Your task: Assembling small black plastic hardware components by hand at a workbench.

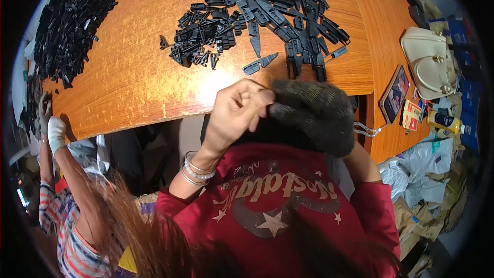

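Note:
My left hand (232, 114) is bare, with bracelets at its wrist, and its thumb and fingers are pinched together. Against its fingertips rests my right hand (315, 116), in a dark knitted glove with the fingers curled. Whatever sits between the two hands is hidden. Just beyond them on the table lies a single flat black plastic piece (260, 64) with a pointed end. Behind it spreads a pile of long black plastic pieces (272, 15), and to its left is a heap of small black plastic parts (206, 36).
A large black heap of parts (72, 25) covers the far left of the wooden table (149, 72). At the left edge a co-worker's hands (54, 123) are near it. On the right are a phone (395, 94), a cream handbag (427, 62) and a yellow bottle (445, 122).

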`<action>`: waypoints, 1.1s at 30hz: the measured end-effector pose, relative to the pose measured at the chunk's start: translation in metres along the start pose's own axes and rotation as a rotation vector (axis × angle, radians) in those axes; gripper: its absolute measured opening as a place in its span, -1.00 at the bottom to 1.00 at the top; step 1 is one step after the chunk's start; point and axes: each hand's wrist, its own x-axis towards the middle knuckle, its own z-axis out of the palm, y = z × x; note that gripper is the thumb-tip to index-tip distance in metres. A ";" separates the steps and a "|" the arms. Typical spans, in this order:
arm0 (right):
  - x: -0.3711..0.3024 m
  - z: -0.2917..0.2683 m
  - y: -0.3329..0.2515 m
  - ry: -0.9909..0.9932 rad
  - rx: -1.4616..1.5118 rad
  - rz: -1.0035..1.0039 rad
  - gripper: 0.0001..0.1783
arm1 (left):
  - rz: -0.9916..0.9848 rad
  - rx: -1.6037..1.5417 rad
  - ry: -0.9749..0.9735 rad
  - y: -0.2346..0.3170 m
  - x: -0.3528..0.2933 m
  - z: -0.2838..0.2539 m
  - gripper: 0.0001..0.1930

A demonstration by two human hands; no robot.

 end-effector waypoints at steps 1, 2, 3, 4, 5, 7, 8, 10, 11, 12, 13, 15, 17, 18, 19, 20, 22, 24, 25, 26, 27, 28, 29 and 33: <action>-0.007 -0.011 -0.003 -0.044 -0.018 0.080 -0.69 | -0.052 0.101 -0.001 -0.004 0.000 0.000 -0.82; -0.020 -0.026 0.001 -0.077 -0.047 0.172 -0.71 | 0.113 0.308 0.019 -0.009 0.006 0.000 -0.84; -0.039 -0.045 0.014 0.046 -0.208 0.061 -0.72 | 0.281 0.515 0.050 -0.009 0.010 0.001 -0.84; -0.062 -0.066 0.026 0.170 -0.382 -0.037 -0.74 | 0.486 0.669 0.141 -0.008 0.017 0.001 -0.85; -0.089 -0.079 0.016 0.432 -0.263 0.377 -0.77 | 0.625 0.790 0.265 -0.005 0.024 -0.001 -0.85; -0.147 -0.116 0.019 0.756 -0.233 0.665 -0.77 | 0.646 1.127 0.330 0.002 0.032 -0.008 -0.76; -0.174 -0.134 0.011 0.705 -0.312 0.872 -0.74 | 0.611 1.182 0.318 0.002 0.032 -0.011 -0.75; -0.219 -0.155 -0.002 -0.001 -0.995 1.198 -0.68 | 0.565 1.239 0.262 0.000 0.033 -0.018 -0.75; -0.224 -0.156 -0.005 -0.006 -0.999 1.210 -0.68 | 0.560 1.231 0.252 -0.001 0.034 -0.018 -0.75; -0.229 -0.158 -0.008 0.030 -0.896 1.293 -0.67 | 0.554 1.196 0.251 -0.002 0.034 -0.019 -0.77; -0.224 -0.157 -0.013 0.071 -0.786 1.363 -0.66 | 0.555 1.166 0.259 -0.003 0.033 -0.018 -0.79; -0.214 -0.156 -0.023 0.147 -0.562 1.487 -0.65 | 0.589 1.047 0.225 -0.004 0.029 -0.019 -0.80; -0.186 -0.146 -0.032 0.279 -0.352 1.318 -0.72 | 0.473 0.808 0.126 0.002 0.019 -0.008 -0.83; -0.169 -0.129 -0.026 0.351 -0.312 0.998 -0.72 | 0.459 0.713 0.054 0.000 0.017 -0.005 -0.83; -0.154 -0.106 -0.008 0.402 -0.248 0.654 -0.71 | 0.420 0.539 -0.042 -0.001 0.010 0.005 -0.82; -0.129 -0.082 -0.001 0.397 -0.134 0.564 -0.63 | 0.233 0.380 -0.084 -0.003 0.004 0.016 -0.81; -0.051 -0.043 -0.018 0.098 0.294 0.388 -0.57 | 0.101 0.249 -0.216 -0.005 0.002 0.028 -0.81; -0.030 -0.022 -0.009 0.026 0.546 0.347 -0.56 | 0.070 0.201 -0.260 -0.002 0.002 0.023 -0.82; -0.019 -0.019 0.000 -0.020 0.561 0.257 -0.59 | 0.319 0.417 -0.262 0.001 0.007 0.013 -0.85; -0.015 -0.015 0.007 -0.063 0.576 0.167 -0.63 | 0.568 0.634 -0.262 0.004 0.012 0.003 -0.87; -0.021 -0.011 0.018 0.037 0.606 0.278 -0.70 | 0.793 0.783 -0.104 0.003 0.018 -0.007 -0.91; -0.022 -0.011 0.019 0.032 0.612 0.275 -0.70 | 0.597 0.808 0.113 0.011 0.020 -0.013 -0.91; -0.022 -0.012 0.017 0.068 0.824 0.443 -0.70 | 0.710 1.005 0.277 0.019 0.032 -0.024 -0.85; -0.016 -0.012 -0.002 0.033 0.819 0.717 -0.68 | 0.763 1.628 0.506 0.032 0.064 -0.034 -0.63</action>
